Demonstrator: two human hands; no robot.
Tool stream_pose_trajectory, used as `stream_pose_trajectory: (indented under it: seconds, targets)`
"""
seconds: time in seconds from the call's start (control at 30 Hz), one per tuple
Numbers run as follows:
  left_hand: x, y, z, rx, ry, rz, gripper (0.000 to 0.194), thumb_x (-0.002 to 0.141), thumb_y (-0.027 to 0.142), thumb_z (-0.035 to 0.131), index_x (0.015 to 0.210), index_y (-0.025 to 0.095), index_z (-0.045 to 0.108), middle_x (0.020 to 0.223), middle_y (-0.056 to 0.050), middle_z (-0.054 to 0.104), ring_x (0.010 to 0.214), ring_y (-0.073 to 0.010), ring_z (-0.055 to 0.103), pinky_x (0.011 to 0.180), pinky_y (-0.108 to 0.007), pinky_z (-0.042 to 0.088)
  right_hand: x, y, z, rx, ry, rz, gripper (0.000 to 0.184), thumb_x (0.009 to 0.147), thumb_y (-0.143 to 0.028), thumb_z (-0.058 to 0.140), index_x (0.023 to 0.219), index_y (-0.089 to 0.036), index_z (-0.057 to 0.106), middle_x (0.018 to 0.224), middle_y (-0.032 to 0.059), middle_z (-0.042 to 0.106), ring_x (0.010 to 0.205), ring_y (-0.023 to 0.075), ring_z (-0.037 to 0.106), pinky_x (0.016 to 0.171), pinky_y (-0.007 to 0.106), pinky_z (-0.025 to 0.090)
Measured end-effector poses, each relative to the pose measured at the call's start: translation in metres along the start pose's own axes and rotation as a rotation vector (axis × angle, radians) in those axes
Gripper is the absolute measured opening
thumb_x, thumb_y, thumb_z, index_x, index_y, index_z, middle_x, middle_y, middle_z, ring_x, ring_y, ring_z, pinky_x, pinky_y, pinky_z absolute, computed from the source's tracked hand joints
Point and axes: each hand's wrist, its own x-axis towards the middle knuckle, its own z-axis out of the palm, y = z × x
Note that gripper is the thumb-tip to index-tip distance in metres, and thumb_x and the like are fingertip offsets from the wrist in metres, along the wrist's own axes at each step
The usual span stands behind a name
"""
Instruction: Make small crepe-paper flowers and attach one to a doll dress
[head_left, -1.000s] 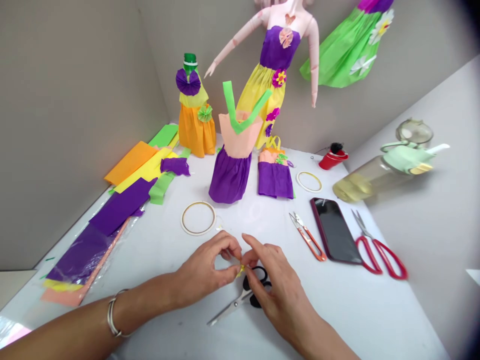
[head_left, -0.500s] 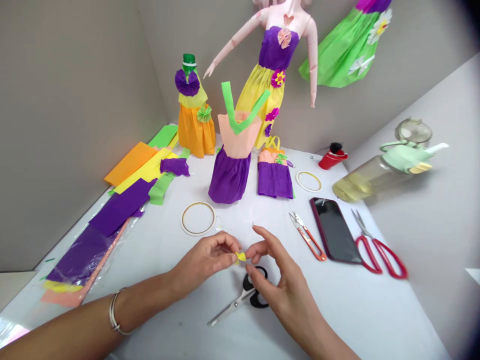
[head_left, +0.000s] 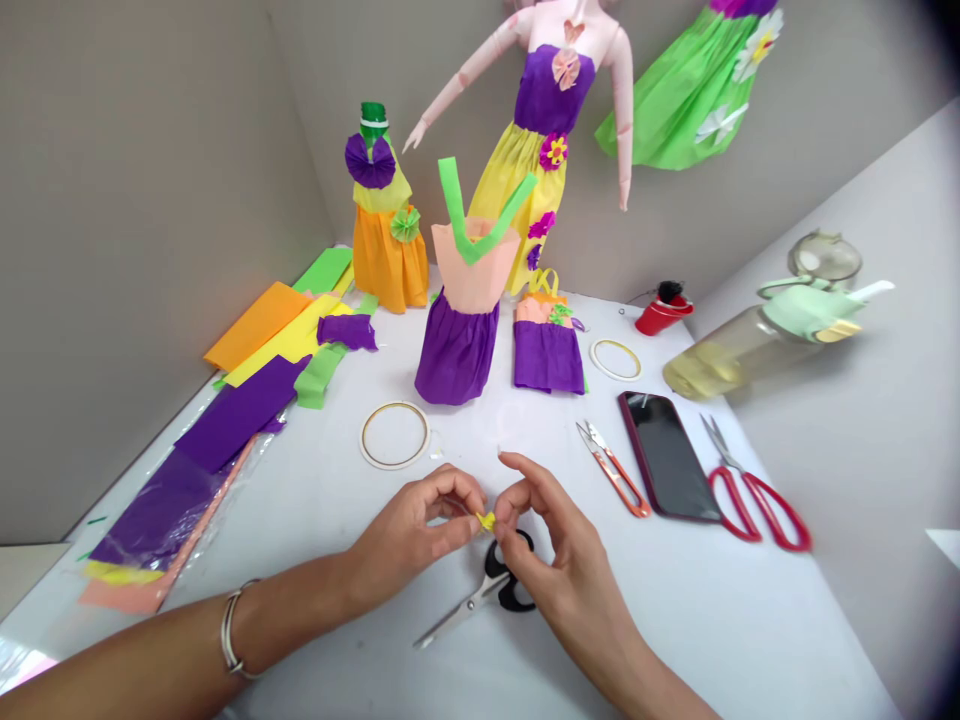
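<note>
A small yellow piece of crepe paper is pinched between my two hands above the white table. My left hand grips its left end between thumb and fingertips. On the other end, the thumb and index finger of my right hand are closed, with another finger raised. Black-handled scissors lie just below, their handles partly behind my right hand. Behind my hands stands a little paper dress with a purple skirt, peach top and green straps. A roll of tape lies flat to the left.
Folded coloured paper lies along the left edge. On the right are orange thread snips, a phone, red-handled scissors and a bottle. A doll, a dressed green bottle and a small purple dress stand or lie behind.
My right thumb and index finger have closed on the yellow paper, which now looks more crumpled. The whole view has shifted slightly.
</note>
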Motion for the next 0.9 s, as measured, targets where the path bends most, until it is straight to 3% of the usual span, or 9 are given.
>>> stream_pose_trajectory:
  seconds: [0.33,0.47,0.7,0.9]
  targets:
    - [-0.006,0.012,0.006,0.253,0.083,0.123,0.011,0.087,0.025,0.059,0.096,0.020,0.055,0.101,-0.004,0.055,0.101,-0.0197,0.054,0.094,-0.034,0.042,-0.005,0.003,0.003,-0.219,0.018,-0.060,0.049,0.086,-0.016,0.051,0.133,-0.026,0.044,0.086,0.0014,0.061,0.081,0.0171,0.059,0.069,0.028,0.052]
    - [-0.007,0.010,0.005,0.326,0.136,0.144,0.015,0.086,0.024,0.060,0.099,0.022,0.053,0.103,-0.004,0.055,0.102,-0.0202,0.053,0.095,-0.035,0.042,-0.005,0.001,0.003,-0.240,0.005,-0.057,0.048,0.087,-0.017,0.050,0.133,-0.027,0.044,0.086,0.0017,0.060,0.080,0.0173,0.059,0.067,0.028,0.052]
    - [-0.009,0.013,0.008,0.470,0.129,0.230,0.010,0.085,0.015,0.058,0.092,0.021,0.056,0.107,-0.004,0.055,0.105,-0.0190,0.053,0.097,-0.032,0.040,-0.006,0.001,0.003,-0.258,-0.036,-0.062,0.052,0.085,-0.013,0.050,0.134,-0.027,0.042,0.086,0.0016,0.061,0.084,0.0187,0.059,0.072,0.031,0.051]
    - [-0.006,0.008,0.005,0.468,0.171,0.172,0.009,0.082,0.012,0.059,0.082,0.020,0.057,0.107,-0.003,0.056,0.104,-0.0187,0.055,0.096,-0.032,0.039,-0.006,0.004,0.003,-0.240,-0.044,-0.045,0.050,0.088,-0.015,0.051,0.135,-0.028,0.042,0.087,0.0014,0.060,0.086,0.0186,0.059,0.077,0.032,0.050]
